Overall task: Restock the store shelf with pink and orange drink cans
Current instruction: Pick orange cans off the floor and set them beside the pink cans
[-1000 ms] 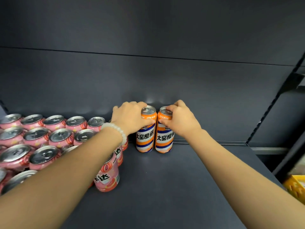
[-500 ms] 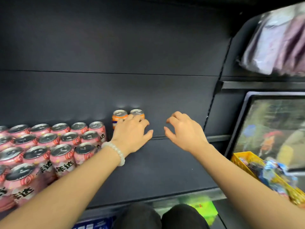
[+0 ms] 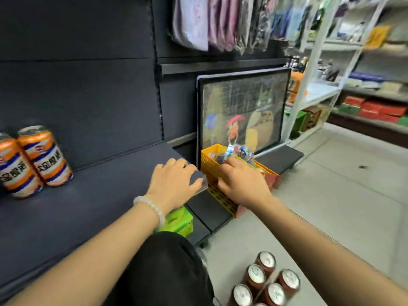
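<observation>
Store aisle, pale tiled floor [image 3: 353, 206], dark shelf [image 3: 92, 195] filling the left side with a dark back panel behind. On that shelf at 9 o'clock, two orange drink cans [image 3: 33, 160], upright and touching side by side. Left hand [image 3: 174, 182], beaded bracelet [image 3: 150, 206] at the wrist, palm down over the shelf's right corner, fingers loosely spread, holding nothing. Right hand [image 3: 240, 184] just beside it at 3 o'clock, over a yellow basket [image 3: 214, 171], fingers curled loosely, empty. Behind the basket at 12 o'clock, a framed cartoon picture [image 3: 242, 111] leaning upright. At 5 o'clock on the floor, a cluster of reddish cans [image 3: 265, 281] with silver tops. Green box [image 3: 176, 219] under the shelf edge.
</observation>
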A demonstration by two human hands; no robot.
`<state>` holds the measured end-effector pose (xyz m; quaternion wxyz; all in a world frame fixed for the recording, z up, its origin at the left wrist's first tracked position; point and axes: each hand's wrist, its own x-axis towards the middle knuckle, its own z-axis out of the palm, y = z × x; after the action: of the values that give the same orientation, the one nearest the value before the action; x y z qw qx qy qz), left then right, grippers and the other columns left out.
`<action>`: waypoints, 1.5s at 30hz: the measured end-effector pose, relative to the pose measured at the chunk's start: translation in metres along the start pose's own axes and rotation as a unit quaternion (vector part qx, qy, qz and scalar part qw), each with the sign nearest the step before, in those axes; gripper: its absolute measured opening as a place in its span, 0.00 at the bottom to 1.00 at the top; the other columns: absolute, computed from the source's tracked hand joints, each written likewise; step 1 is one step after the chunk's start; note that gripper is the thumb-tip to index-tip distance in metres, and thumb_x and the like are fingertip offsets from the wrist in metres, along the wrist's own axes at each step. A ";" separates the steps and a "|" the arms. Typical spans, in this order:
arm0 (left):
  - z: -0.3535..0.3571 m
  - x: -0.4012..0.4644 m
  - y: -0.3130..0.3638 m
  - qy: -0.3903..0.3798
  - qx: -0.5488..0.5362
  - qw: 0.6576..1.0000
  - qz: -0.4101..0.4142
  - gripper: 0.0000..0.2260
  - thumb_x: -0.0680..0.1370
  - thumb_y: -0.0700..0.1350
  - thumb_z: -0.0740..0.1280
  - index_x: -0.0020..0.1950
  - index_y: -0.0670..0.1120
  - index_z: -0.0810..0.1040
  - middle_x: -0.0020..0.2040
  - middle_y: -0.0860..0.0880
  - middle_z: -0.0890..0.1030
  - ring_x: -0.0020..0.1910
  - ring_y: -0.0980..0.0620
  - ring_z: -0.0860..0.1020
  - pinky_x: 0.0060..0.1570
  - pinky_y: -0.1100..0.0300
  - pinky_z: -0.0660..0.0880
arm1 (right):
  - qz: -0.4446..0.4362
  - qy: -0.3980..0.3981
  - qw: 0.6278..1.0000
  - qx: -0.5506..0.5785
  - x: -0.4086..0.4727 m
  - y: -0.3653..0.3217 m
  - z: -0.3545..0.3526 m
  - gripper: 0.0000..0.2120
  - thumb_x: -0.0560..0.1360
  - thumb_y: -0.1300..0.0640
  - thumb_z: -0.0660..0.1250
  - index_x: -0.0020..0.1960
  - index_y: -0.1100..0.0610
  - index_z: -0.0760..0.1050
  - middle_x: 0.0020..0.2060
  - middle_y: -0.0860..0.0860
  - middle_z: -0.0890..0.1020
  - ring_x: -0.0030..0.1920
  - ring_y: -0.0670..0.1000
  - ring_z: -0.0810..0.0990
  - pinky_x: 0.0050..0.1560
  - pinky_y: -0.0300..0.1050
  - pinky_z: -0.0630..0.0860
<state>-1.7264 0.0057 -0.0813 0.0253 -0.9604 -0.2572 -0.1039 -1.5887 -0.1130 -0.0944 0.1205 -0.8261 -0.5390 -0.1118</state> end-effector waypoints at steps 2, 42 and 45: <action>0.014 0.009 0.028 -0.012 -0.012 0.999 0.033 0.21 0.79 0.60 0.53 0.67 0.54 0.70 0.64 0.51 0.73 0.64 0.48 0.69 0.57 0.53 0.68 | 0.047 -0.013 0.999 -0.008 -0.022 0.029 0.005 0.15 0.74 0.50 0.61 0.56 0.57 0.75 0.54 0.54 0.75 0.56 0.58 0.75 0.47 0.52 0.76; 0.342 0.026 0.216 -0.312 -0.216 0.924 0.049 0.27 0.71 0.63 0.65 0.66 0.53 0.71 0.58 0.43 0.73 0.58 0.41 0.73 0.57 0.50 0.70 | 0.446 -0.242 0.849 0.148 -0.205 0.186 0.229 0.28 0.65 0.53 0.76 0.62 0.59 0.75 0.56 0.55 0.77 0.54 0.56 0.77 0.49 0.40 0.71; 0.340 0.020 0.215 -0.283 -0.249 0.926 0.015 0.26 0.69 0.61 0.68 0.65 0.53 0.73 0.55 0.43 0.74 0.55 0.41 0.74 0.59 0.49 0.70 | 0.449 -0.242 0.846 0.154 -0.202 0.188 0.225 0.25 0.64 0.52 0.77 0.59 0.58 0.78 0.52 0.55 0.78 0.51 0.55 0.78 0.47 0.39 0.71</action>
<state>-1.5385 -0.1364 -0.4082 -0.2872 -0.9290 -0.2050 0.1117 -1.4838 -0.2883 -0.3858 0.1489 -0.9495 -0.1314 0.2427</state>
